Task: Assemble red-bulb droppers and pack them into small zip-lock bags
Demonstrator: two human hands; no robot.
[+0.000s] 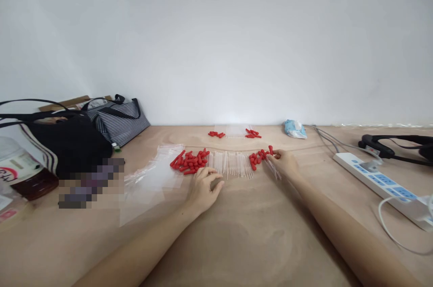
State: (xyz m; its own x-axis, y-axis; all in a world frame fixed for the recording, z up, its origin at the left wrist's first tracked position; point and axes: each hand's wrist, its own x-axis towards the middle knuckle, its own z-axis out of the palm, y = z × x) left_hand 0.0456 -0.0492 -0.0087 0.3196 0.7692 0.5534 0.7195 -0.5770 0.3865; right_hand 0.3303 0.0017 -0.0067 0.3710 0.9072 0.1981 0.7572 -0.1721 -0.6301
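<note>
My left hand point(203, 189) hovers by the near edge of a pile of red rubber bulbs point(190, 161), fingers loosely bent and the thumb apart, with nothing visible between them. In the middle lies a row of thin clear tubes point(233, 164), side by side. My right hand point(283, 161) is closed at the right end, pinching clear tubes point(274, 170) with a red bulb point(270, 149) at the top, like droppers. More red bulbs point(256, 160) lie just left of that hand. Its fingers partly hide the grip.
Clear plastic bags point(152, 183) spread at the left. Farther back sit a small bulb-and-tube group point(236, 131) and a blue mask point(295, 129). A power strip point(382, 183) and black headset point(395, 148) are right; a striped bag point(120, 120) and bottle point(23, 170) are left.
</note>
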